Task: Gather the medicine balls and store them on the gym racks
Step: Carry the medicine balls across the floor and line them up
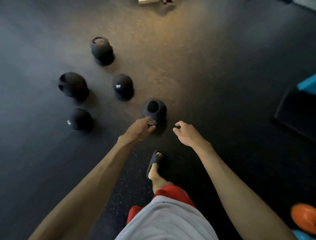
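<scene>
Several black medicine balls lie on the dark rubber floor. The nearest ball [154, 109] sits just beyond my hands. Others lie to the left: one at mid-left [122, 85], one further left [72, 84], one at lower left [80, 119] and one at the back [101, 48]. My left hand [139, 128] reaches over the near side of the nearest ball, fingers loosely curled, covering part of it. My right hand [185, 131] hovers to the right of that ball, fingers loosely curled, holding nothing. No rack is in view.
A black box with a blue top [297, 106] stands at the right edge. An orange ball [303, 217] lies at lower right. My foot in a black slide [154, 162] is stepping forward. Some pale equipment [150, 1] sits at the far top.
</scene>
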